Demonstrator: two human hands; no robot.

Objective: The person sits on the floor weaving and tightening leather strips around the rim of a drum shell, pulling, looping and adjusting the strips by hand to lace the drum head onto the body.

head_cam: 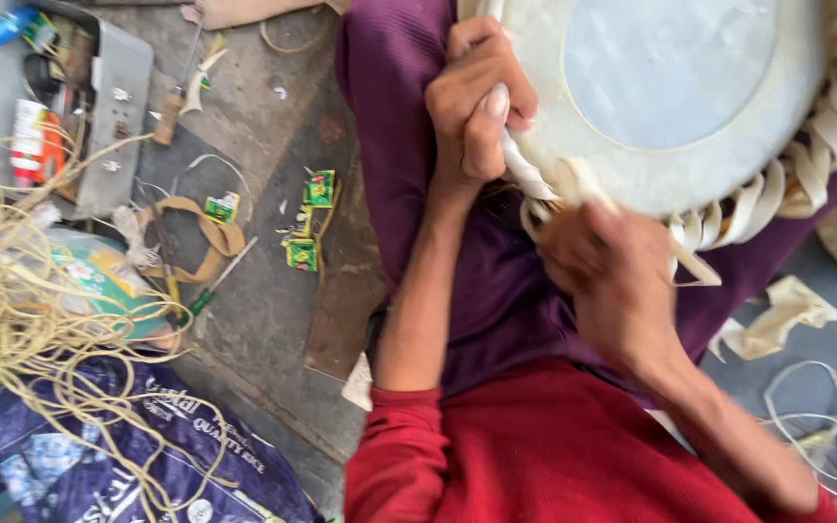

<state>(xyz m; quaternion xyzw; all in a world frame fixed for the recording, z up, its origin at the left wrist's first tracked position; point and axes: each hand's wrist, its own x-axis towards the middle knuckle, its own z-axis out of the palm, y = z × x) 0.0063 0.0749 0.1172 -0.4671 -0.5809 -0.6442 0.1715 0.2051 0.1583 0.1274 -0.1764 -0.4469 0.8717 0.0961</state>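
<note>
Left grip: the left hand (477,102) is clamped on a pale strap (525,174) at the rim of the drum (670,97), fingers curled tight and thumb pressed along the strap. Right grip: the right hand (607,276) sits just below the drum rim, against the lacing (777,189); motion blur hides the fingers, so it cannot be told whether this grip is apart or together.

The drum rests on the person's lap, on purple cloth (496,291), head facing up, with a grey round patch at its centre. Wide pale lacing runs around its side.

On the floor (263,320) to the left lie a tangle of yellow cord (21,310), a metal tray (108,107) of small items, a screwdriver (220,278) and green packets (302,254). A printed blue sack (147,446) lies near the lower left corner.
</note>
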